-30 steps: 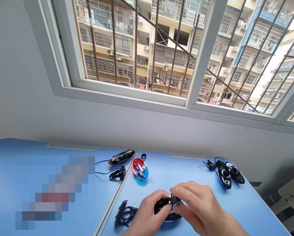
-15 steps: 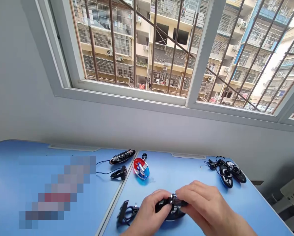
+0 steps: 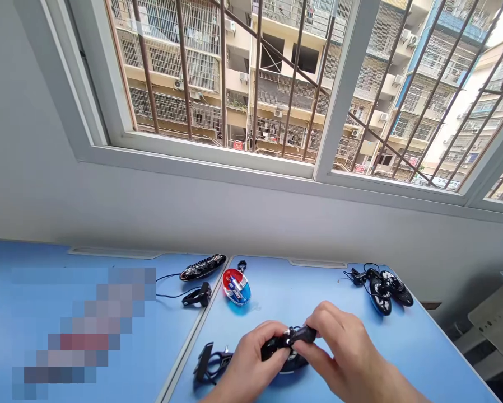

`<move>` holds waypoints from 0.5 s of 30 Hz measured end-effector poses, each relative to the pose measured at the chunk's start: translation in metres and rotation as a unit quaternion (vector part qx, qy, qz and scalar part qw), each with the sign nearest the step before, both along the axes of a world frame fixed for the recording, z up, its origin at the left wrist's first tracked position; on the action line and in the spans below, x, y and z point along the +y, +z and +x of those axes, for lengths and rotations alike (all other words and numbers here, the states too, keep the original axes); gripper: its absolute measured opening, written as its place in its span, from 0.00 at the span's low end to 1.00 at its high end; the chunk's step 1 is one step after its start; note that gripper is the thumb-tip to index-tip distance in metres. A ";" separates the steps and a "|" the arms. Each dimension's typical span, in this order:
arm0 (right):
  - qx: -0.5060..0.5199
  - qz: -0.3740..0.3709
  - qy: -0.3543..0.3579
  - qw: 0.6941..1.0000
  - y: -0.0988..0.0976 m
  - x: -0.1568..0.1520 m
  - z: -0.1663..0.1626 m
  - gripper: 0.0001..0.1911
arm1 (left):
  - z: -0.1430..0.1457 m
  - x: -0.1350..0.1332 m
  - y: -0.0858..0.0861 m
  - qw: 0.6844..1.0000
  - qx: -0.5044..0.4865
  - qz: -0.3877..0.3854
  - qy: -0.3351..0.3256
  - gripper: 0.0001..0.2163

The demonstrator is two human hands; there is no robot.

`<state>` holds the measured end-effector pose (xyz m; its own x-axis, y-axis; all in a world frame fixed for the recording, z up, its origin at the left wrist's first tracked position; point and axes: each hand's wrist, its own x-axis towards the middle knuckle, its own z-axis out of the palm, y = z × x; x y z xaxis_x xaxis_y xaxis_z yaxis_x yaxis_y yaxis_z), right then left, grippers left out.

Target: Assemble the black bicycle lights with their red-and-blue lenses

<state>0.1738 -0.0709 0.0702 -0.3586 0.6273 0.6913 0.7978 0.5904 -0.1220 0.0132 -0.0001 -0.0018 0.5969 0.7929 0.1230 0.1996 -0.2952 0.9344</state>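
Observation:
Low in the middle of the head view, both my hands close on a small black device [image 3: 291,338] with a metal part on top, held just above a dark oval shell [image 3: 291,364] on the blue table [image 3: 302,291]. My left hand [image 3: 251,364] grips its left end with curled fingers. My right hand [image 3: 344,355] pinches its right end between thumb and fingers. A black clamp bracket [image 3: 209,364] lies on the table just left of my left hand.
A red and blue oval light [image 3: 236,286] lies behind my hands. A black oval light [image 3: 203,267] and a wired black clamp [image 3: 196,295] sit on the left table. Two black oval lights with wires [image 3: 383,288] lie at the far right. Wall and barred window stand beyond.
My hands have lifted the black device slightly and my right fingers have shifted along its right end. The camera has tipped a little, so the table things sit lower left.

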 end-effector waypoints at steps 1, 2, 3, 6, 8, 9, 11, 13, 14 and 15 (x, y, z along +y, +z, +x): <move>0.005 0.006 -0.003 1.000 -0.001 0.001 -0.001 0.14 | 0.000 0.000 -0.001 1.000 0.001 0.002 0.001 0.08; 0.008 0.010 -0.002 1.000 -0.002 0.002 -0.002 0.13 | 0.001 0.000 -0.001 1.000 0.001 0.006 0.003 0.08; 0.010 0.010 0.003 1.000 -0.003 0.002 -0.002 0.12 | 0.001 0.000 -0.001 1.000 0.002 0.009 0.004 0.07; 0.022 0.012 0.032 0.999 -0.005 0.005 -0.002 0.09 | 0.001 0.000 -0.001 1.000 0.009 0.020 0.011 0.07; 0.037 0.007 0.056 0.998 -0.004 0.006 0.000 0.09 | 0.001 0.000 0.000 1.000 0.013 0.022 0.012 0.07; 0.040 0.001 0.069 0.997 -0.002 0.006 0.001 0.11 | 0.001 0.000 0.000 1.000 0.013 0.020 0.013 0.07; 0.039 -0.024 0.097 0.994 0.003 0.005 0.004 0.14 | 0.001 0.000 0.000 1.000 0.013 0.013 0.011 0.08; 0.035 -0.055 0.128 0.990 0.009 0.003 0.008 0.16 | 0.001 0.000 -0.001 1.000 0.010 0.007 0.011 0.07; 0.035 -0.073 0.142 0.987 0.011 0.002 0.010 0.16 | 0.001 0.000 -0.001 1.000 0.008 0.005 0.012 0.08; 0.039 -0.090 0.152 0.984 0.012 0.001 0.013 0.17 | 0.001 0.000 -0.001 1.000 0.006 0.003 0.013 0.08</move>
